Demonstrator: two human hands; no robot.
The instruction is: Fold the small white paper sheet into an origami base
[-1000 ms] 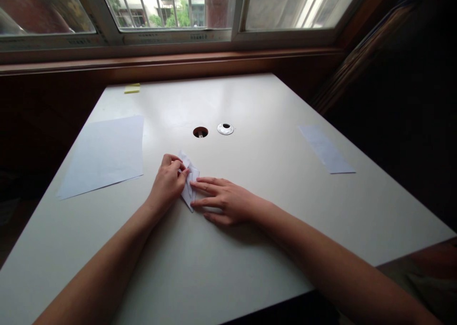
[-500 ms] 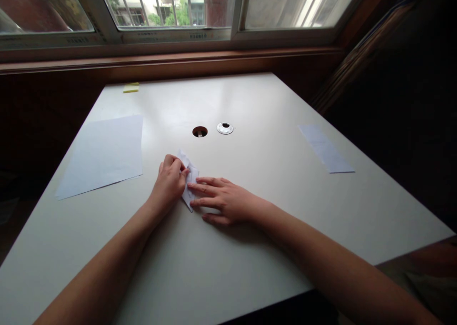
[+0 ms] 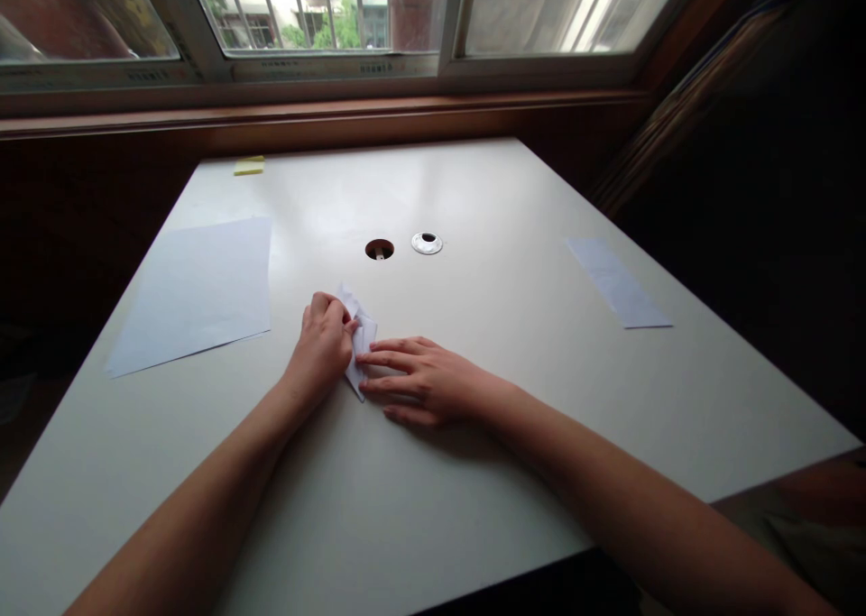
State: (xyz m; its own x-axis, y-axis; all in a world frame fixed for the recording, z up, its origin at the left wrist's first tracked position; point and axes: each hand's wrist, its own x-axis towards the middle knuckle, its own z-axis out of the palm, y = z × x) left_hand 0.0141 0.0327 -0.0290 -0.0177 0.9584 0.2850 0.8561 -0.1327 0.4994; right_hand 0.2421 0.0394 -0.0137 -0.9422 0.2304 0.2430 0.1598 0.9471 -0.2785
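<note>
A small piece of folded white paper (image 3: 365, 332) lies on the white table (image 3: 433, 508), pointed at its near end and layered with creases. My left hand (image 3: 326, 335) is closed on its left side, thumb and fingers pinching the paper. From the right, my right hand (image 3: 423, 380) rests flat with fingers spread, its fingertips touching the paper's right edge. Part of the paper is hidden under the left fingers.
White paper sheets (image 3: 196, 291) lie at the left, a paper strip (image 3: 619, 282) at the right. A yellow sticky-note pad (image 3: 249, 165) sits at the far left edge. Beyond the paper are a round cable hole (image 3: 380, 250) and its metal cover (image 3: 427, 244). A window (image 3: 325, 21) stands behind.
Both hands stay almost in place on the folded paper. The right fingertips have shifted very slightly; nothing else has visibly moved.
</note>
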